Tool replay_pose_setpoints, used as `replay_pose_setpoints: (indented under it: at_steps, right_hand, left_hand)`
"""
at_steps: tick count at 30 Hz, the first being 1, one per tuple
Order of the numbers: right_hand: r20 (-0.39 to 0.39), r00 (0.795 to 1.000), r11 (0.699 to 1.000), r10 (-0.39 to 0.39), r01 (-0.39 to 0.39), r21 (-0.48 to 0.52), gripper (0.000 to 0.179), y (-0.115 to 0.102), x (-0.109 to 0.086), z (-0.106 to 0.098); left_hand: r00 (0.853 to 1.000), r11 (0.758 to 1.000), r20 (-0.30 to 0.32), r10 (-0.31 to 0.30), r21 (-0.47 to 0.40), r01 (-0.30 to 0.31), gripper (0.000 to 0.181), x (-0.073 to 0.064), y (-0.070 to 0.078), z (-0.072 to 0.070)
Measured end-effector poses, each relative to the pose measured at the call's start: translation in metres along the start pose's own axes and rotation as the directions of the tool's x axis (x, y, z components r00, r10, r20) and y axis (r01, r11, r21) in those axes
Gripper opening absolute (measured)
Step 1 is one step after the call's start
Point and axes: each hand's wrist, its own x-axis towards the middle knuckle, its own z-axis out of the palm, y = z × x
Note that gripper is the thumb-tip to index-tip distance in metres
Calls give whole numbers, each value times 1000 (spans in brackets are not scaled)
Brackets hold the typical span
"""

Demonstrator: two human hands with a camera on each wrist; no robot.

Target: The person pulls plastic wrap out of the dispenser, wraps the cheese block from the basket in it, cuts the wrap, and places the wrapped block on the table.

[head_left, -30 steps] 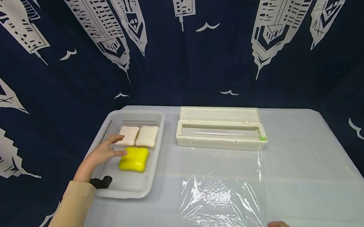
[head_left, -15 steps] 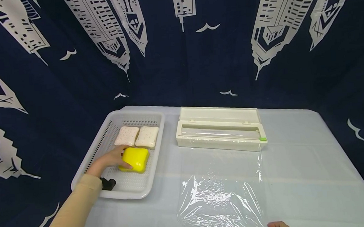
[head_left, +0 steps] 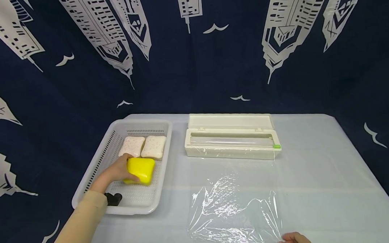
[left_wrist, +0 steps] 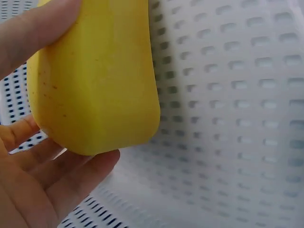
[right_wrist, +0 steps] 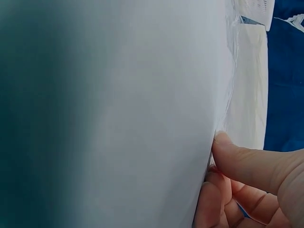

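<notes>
My left hand (head_left: 118, 170) grips a smooth, rounded yellow block (head_left: 144, 170) inside the white perforated basket (head_left: 164, 186). In the left wrist view, the thumb lies on one side of the yellow block (left_wrist: 104, 85) and the fingers on the other; small brown specks mark its surface. Whether its underside touches the basket floor I cannot tell. My right hand (head_left: 295, 239), partly cut off at the bottom edge, pinches the near right corner of a clear sheet of cling film (head_left: 231, 207). The right wrist view shows thumb and fingertips (right_wrist: 223, 137) pressed together at the film's edge.
The film runs from a cream dispenser box (head_left: 231, 152) with its lid raised and a green slider (head_left: 276, 146) at the right end. Two pale speckled blocks, a pinkish one (head_left: 132, 146) and a cream one (head_left: 154, 147), lie behind the yellow one. A dark patterned cloth (head_left: 192, 74) hangs behind.
My left hand has come down from beside the pale block and closed round the yellow block. The right hand keeps its pinch, moving slightly, and the film's creases have shifted. The view has shifted slightly.
</notes>
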Motion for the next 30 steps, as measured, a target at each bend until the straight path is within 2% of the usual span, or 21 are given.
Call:
replay_pose_setpoints:
  at_steps: [3, 10, 14, 17, 21, 24, 27, 30]
  right_hand:
    - [-34, 998, 998, -44, 42, -39, 54, -2, 0, 1]
    - [-157, 986, 991, -61, 41, -129, 42, -10, -6, 7]
    - [-178, 981, 987, -75, 47, -156, 40, -12, -7, 8]
    - [-174, 982, 987, -71, 44, -157, 41, -12, -7, 8]
    - [-175, 982, 988, -69, 43, -149, 43, -11, -8, 7]
    - [-173, 982, 988, -75, 49, -146, 43, -13, -8, 7]
    - [-169, 981, 984, -99, 72, -161, 41, -14, -9, 6]
    - [-178, 977, 979, -118, 84, -187, 37, -16, -9, 6]
  left_hand:
    - [999, 1000, -46, 27, -2, -27, 97, -6, 4, -8]
    - [983, 996, -178, 45, -68, -58, 104, -32, 24, -28]
    - [967, 990, -245, 77, -93, -102, 105, -47, 41, -33]
    - [950, 983, -287, 122, -95, -155, 105, -57, 57, -30]
    - [935, 977, -321, 154, -90, -192, 106, -71, 85, -18]
    - [931, 976, -333, 152, -99, -194, 107, -82, 113, -2]
    - [933, 968, -328, 149, -145, -206, 107, -92, 141, 24]
    - [944, 954, -294, 150, -207, -216, 107, -95, 165, 59]
